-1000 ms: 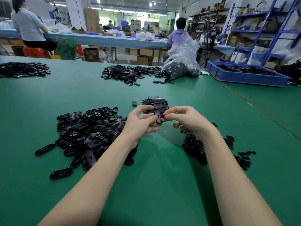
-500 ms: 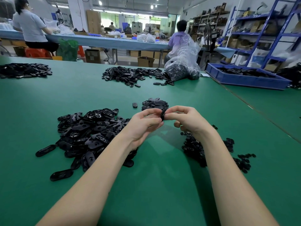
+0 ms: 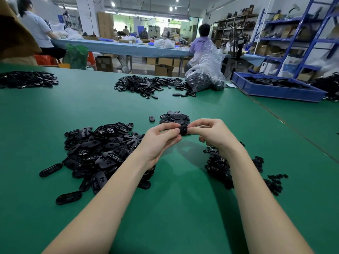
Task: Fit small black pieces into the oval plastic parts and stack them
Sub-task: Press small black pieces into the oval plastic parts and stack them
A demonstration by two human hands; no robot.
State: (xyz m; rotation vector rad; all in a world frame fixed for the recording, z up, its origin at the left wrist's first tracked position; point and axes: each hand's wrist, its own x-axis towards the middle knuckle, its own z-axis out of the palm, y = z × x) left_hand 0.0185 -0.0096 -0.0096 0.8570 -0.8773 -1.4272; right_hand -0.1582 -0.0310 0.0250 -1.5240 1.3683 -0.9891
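Black, oval plastic part [image 3: 184, 129] sits pinched between left hand [image 3: 161, 138] and right hand [image 3: 211, 133], above the green felt table [image 3: 183, 198], near the finished stack [image 3: 175, 118]. It looks light, stiff and smooth; gripping its rim seems safest.

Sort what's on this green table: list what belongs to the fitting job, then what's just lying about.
In the job: left hand, right hand, held oval part, oval parts pile, small pieces pile, finished stack.

Lying about: blue tray, plastic bag, far pile.
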